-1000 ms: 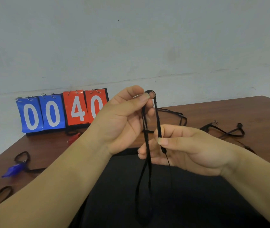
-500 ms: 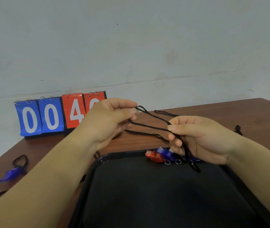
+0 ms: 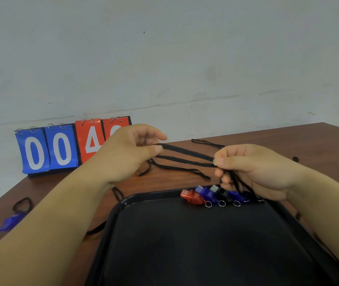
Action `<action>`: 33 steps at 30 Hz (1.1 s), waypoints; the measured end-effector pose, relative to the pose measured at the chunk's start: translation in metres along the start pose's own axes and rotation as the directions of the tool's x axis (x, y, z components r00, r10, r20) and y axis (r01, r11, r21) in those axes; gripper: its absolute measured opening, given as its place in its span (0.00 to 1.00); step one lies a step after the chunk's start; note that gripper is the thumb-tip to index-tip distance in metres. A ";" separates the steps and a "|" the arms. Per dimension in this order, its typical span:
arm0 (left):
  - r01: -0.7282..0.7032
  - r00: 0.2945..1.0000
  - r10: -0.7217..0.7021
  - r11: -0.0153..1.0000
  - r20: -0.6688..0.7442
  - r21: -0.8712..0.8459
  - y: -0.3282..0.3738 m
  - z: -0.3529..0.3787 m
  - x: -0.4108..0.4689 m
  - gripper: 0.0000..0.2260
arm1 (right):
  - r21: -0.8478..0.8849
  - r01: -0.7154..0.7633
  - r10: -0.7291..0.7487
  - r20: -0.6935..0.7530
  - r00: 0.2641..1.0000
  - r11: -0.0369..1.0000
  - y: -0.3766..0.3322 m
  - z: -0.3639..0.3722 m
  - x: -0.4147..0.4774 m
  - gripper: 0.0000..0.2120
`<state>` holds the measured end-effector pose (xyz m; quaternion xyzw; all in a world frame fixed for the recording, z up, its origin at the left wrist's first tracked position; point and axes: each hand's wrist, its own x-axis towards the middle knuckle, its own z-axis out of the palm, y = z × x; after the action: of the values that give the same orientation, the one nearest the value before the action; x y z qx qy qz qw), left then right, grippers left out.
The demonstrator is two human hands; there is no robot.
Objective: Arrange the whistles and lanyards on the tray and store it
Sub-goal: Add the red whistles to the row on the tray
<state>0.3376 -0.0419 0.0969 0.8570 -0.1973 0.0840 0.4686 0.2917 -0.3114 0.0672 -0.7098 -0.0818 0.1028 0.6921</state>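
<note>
Head view: I have a black lanyard (image 3: pixel 187 156) pinched taut between left hand (image 3: pixel 127 150) and right hand (image 3: pixel 255 170) above the tray (image 3: pixel 121 203). Whistles (image 3: pixel 209 196) line its far edge; a blue whistle (image 3: pixel 9 222) remains outside; storing is pending.

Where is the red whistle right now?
In the head view, the red whistle lies at the far rim of the black tray, leftmost in a row of whistles, beside a blue whistle and just left of the right hand.
</note>
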 end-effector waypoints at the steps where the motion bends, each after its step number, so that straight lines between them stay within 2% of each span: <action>1: 0.031 0.999 -0.029 0.990 0.016 -0.139 -0.001 0.002 0.001 0.11 | -0.001 0.000 0.000 0.001 1.000 1.000 0.000 0.000 0.000 0.14; 3: 0.134 0.991 -0.111 0.889 0.079 -0.438 0.001 0.006 0.002 0.10 | -0.003 0.001 -0.001 -0.002 1.000 1.000 0.001 -0.001 0.001 0.14; 5: 0.153 0.988 -0.134 0.857 0.075 -0.491 -0.001 0.008 0.003 0.09 | -0.019 -0.005 0.005 0.007 1.000 1.000 0.003 -0.002 0.002 0.14; 7: 0.119 0.993 -0.117 0.902 0.030 -0.415 -0.004 0.007 0.004 0.08 | -0.046 -0.010 0.011 0.016 1.000 0.999 0.002 -0.004 0.002 0.14; 10: 0.053 0.997 -0.062 0.978 -0.037 -0.204 -0.004 0.002 0.003 0.07 | -0.063 -0.028 0.027 -0.022 0.999 0.998 0.000 -0.005 0.001 0.12; 13: 0.012 0.999 -0.015 0.998 -0.045 -0.062 -0.003 -0.003 0.003 0.05 | -0.036 -0.026 0.024 -0.051 0.998 0.999 -0.001 -0.005 0.000 0.09; 17: 0.029 1.000 -0.029 0.996 -0.009 0.081 -0.004 -0.006 0.002 0.04 | -0.054 -0.027 0.022 -0.089 0.996 0.998 -0.001 -0.006 0.001 0.09; 25: 0.002 0.982 -0.040 0.979 0.182 0.205 -0.003 -0.017 0.001 0.06 | -0.112 -0.051 0.035 -0.142 0.989 0.992 -0.003 -0.006 0.000 0.04; 33: 0.060 0.990 -0.081 0.983 0.118 0.175 -0.007 -0.019 0.002 0.06 | -0.046 -0.054 0.044 -0.190 0.981 0.998 -0.001 -0.013 0.003 0.03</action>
<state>0.3435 -0.0232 0.1026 0.9041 -0.1875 0.0304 0.3828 0.2977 -0.3231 0.0680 -0.7355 -0.0011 0.0499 0.6757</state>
